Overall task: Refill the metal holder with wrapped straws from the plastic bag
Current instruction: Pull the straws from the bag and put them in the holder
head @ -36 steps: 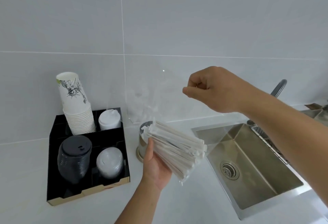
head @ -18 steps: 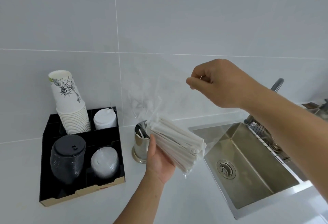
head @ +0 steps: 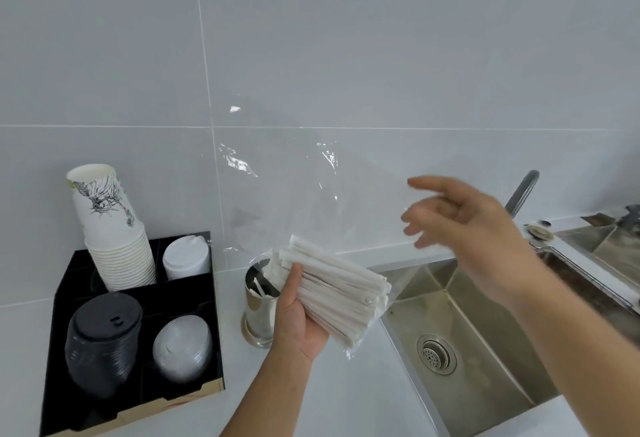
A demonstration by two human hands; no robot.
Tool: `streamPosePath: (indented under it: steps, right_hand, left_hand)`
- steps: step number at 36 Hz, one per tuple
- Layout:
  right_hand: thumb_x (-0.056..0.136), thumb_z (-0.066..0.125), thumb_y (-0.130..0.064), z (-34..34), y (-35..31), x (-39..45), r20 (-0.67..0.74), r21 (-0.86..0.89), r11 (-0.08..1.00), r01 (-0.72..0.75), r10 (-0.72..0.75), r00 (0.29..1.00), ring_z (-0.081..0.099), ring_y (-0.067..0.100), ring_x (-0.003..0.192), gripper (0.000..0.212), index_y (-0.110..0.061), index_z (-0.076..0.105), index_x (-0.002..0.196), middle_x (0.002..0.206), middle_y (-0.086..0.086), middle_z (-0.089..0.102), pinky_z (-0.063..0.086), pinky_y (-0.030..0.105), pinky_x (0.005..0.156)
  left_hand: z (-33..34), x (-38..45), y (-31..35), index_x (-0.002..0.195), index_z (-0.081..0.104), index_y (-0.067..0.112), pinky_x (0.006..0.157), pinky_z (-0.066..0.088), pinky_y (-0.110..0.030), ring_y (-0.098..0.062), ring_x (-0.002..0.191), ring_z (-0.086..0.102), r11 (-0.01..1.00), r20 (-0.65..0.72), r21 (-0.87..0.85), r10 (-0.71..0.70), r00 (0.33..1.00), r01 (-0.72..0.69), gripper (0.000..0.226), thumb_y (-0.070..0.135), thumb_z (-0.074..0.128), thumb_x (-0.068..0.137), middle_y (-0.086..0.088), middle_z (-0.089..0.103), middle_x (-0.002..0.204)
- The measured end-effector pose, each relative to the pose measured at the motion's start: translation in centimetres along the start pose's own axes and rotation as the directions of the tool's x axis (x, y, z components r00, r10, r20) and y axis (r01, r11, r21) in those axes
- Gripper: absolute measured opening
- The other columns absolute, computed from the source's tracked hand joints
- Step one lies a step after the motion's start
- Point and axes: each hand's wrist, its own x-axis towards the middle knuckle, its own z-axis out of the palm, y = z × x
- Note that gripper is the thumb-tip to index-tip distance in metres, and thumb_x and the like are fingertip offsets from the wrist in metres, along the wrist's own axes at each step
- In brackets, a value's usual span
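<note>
My left hand (head: 299, 317) grips a thick bundle of white paper-wrapped straws (head: 341, 289) through the bottom of a clear plastic bag (head: 294, 187). The bag's loose upper part stands up in front of the wall tiles. The bundle lies tilted, with its upper ends over the metal holder (head: 258, 305), a shiny cylinder on the white counter that has a few straws inside. My right hand (head: 464, 225) hovers to the right of the bag with its fingers spread and blurred, holding nothing.
A black organiser tray (head: 135, 398) at the left holds a stack of printed paper cups (head: 110, 228), white lids (head: 187, 258), black lids (head: 104, 339) and clear lids (head: 181, 346). A steel sink (head: 485, 339) with a drain and a tap (head: 521, 192) lies to the right.
My right hand has let go of the bag's top edge, opened its fingers and dropped a little to the right. The left hand still holds the straws over the holder.
</note>
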Motion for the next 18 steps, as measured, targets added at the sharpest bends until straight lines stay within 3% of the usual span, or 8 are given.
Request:
streamPosePath:
  steps: [3, 6, 10, 12, 14, 18]
  right_hand:
    - [0.08, 0.075, -0.008, 1.1, 3.5, -1.5, 0.006, -0.015, 0.997, -0.07, 0.07, 0.998, 0.068, 0.018, 0.085, 0.036, -0.027, 0.068, 0.109, 0.095, 0.003, 0.074, 0.056, 0.034, 0.079]
    - [0.089, 0.067, -0.014, 2.1, 6.3, -2.4, -0.086, -0.161, 0.985, -0.06, 0.047, 0.995, 0.068, 0.018, 0.081, 0.015, -0.027, 0.074, 0.091, 0.09, -0.005, 0.075, 0.055, 0.034, 0.075]
    - [0.095, 0.056, -0.009, 1.6, 8.3, -3.0, -0.168, -0.172, 0.983, -0.061, 0.032, 0.985, 0.066, 0.015, 0.074, 0.027, -0.023, 0.073, 0.079, 0.08, -0.001, 0.073, 0.052, 0.035, 0.069]
    - [0.095, 0.056, -0.008, 1.0, 8.5, -3.1, -0.208, -0.112, 0.991, -0.07, 0.046, 0.977, 0.065, 0.008, 0.069, 0.028, -0.02, 0.073, 0.078, 0.079, -0.003, 0.074, 0.052, 0.023, 0.064]
    - [0.095, 0.055, -0.006, 0.6, 8.8, -3.1, -0.236, -0.04, 0.996, -0.076, 0.065, 0.97, 0.063, 0.005, 0.067, 0.029, -0.017, 0.073, 0.076, 0.078, -0.002, 0.074, 0.049, 0.014, 0.06]
    - [0.095, 0.055, -0.009, -0.2, 10.0, -3.1, -0.229, -0.053, 0.995, -0.081, 0.066, 0.971, 0.061, 0.014, 0.072, 0.026, -0.018, 0.073, 0.079, 0.078, 0.005, 0.071, 0.047, 0.022, 0.065]
  left_hand:
    - [0.8, 0.4, -0.6, 0.118, 0.067, 0.009, 0.083, 0.056, -0.05, -0.037, 0.104, 0.067, 1.0, -0.075, 0.002, 0.026, 0.997, -0.026, 0.073, 0.044, 0.086, 0.057, -0.02, 0.068, 0.116]
    - [2.1, 0.1, -1.4, 0.123, 0.061, 0.002, 0.093, 0.048, -0.052, -0.037, 0.104, 0.067, 1.0, -0.061, 0.004, 0.007, 0.998, -0.007, 0.054, 0.041, 0.058, 0.085, -0.023, 0.068, 0.114]
    - [1.5, 0.3, -2.0, 0.131, 0.057, 0.006, 0.108, 0.037, -0.057, -0.04, 0.122, 0.057, 0.999, -0.048, -0.032, -0.006, 0.999, 0.005, 0.066, 0.055, 0.051, 0.087, -0.023, 0.06, 0.131]
    - [1.2, 0.7, -1.5, 0.123, 0.064, 0.013, 0.107, 0.039, -0.051, -0.035, 0.118, 0.059, 0.997, -0.108, -0.072, 0.007, 0.994, -0.014, 0.065, 0.063, 0.05, 0.083, -0.014, 0.066, 0.124]
    - [0.8, 1.3, -0.7, 0.109, 0.065, 0.021, 0.1, 0.042, -0.047, -0.03, 0.103, 0.065, 0.992, -0.198, -0.108, 0.047, 0.979, -0.069, 0.045, 0.057, 0.052, 0.084, -0.007, 0.071, 0.109]
    - [-0.3, 2.2, 0.9, 0.099, 0.063, 0.024, 0.095, 0.05, -0.045, -0.029, 0.096, 0.07, 0.977, -0.312, -0.144, 0.108, 0.944, -0.159, 0.032, 0.051, 0.047, 0.094, -0.009, 0.072, 0.108]
